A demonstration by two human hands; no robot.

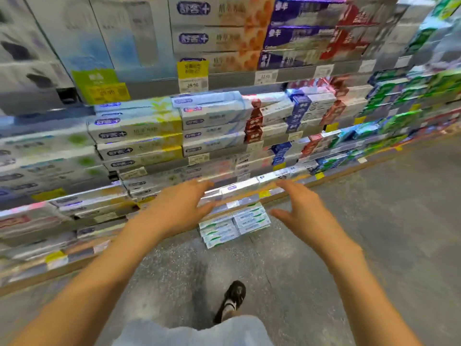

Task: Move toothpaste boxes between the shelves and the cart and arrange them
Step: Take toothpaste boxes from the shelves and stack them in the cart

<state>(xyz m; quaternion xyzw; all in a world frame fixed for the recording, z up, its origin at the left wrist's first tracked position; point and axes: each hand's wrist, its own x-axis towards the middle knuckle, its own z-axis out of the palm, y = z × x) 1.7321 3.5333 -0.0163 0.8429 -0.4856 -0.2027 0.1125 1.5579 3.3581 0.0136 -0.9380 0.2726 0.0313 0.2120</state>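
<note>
Two hands, left hand [183, 206] and right hand [303, 211], spread wide and empty above the stack of toothpaste boxes [234, 227] on the floor [374, 233] at frame centre; boxes judged light, stiff, crushable, slippery; grip stack by both short ends.

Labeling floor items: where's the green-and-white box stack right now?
Head view, centre: the box stack sits on the floor just in front of the bottom shelf, seen between the open left hand and right hand.
</note>
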